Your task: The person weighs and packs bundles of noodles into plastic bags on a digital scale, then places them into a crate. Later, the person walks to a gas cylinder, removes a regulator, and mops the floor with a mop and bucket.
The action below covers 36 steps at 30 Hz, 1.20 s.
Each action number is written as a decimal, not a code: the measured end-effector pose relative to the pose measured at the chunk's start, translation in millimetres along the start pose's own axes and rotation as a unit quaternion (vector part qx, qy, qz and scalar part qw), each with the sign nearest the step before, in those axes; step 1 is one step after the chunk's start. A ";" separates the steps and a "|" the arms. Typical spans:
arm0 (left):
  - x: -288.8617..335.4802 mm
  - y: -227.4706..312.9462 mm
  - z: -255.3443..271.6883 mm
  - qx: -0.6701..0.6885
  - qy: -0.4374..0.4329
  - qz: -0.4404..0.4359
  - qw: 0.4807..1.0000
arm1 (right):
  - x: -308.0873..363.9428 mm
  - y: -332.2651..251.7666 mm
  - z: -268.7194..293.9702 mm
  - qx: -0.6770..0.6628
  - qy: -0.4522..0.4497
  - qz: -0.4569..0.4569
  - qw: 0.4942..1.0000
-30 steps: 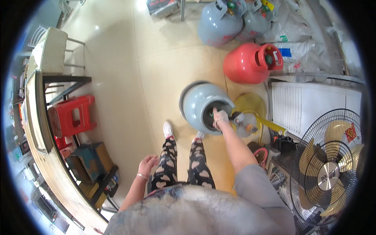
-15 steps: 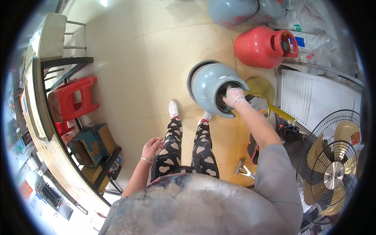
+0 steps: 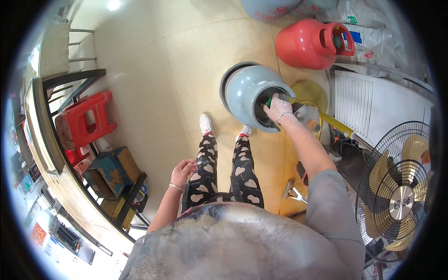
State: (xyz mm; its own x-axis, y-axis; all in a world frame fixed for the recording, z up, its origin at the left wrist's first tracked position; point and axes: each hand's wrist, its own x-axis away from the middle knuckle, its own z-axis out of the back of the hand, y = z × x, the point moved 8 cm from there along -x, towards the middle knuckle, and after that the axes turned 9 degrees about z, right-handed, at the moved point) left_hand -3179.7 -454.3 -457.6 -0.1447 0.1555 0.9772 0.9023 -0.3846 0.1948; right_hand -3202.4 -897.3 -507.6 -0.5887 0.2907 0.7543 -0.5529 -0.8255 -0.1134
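A grey gas cylinder stands on the floor just beyond my right foot, its round collar turned toward me. My right hand reaches inside the collar, thumb and fingers closed around a green valve knob; the hand covers part of it. Beside my left thigh hangs my left hand, its fingers curled together and nothing visible in them.
A red gas cylinder stands farther off to the right, with more grey cylinders behind. On the right are a black wire fan and a white slatted panel. A red stool and a table line the left.
My view has shifted slightly, so the cylinders sit higher in it. In the collar my right hand has turned, and more of the green knob shows. My left hand stays by my thigh.
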 end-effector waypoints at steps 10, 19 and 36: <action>-8.3 49.8 -39.1 -0.097 -0.020 -0.035 0.994 | 4.9 8.5 -2.8 -0.085 0.039 -0.043 0.995; 16.4 174.4 -234.6 -0.527 -0.081 -0.339 0.775 | 79.5 42.7 -31.7 -0.378 0.352 -0.093 0.852; -145.4 114.6 -448.5 -0.881 -0.032 -0.319 0.349 | 62.3 188.2 -228.2 -0.907 0.389 -0.146 -0.071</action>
State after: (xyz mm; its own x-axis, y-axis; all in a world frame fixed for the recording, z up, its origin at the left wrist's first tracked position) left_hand -3237.4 -929.1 -539.4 -0.0268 0.7191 0.6944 -0.9624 -0.2063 0.1765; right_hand -3477.7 -924.2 -629.5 0.1816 0.6012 0.7782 0.8161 0.3493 -0.4604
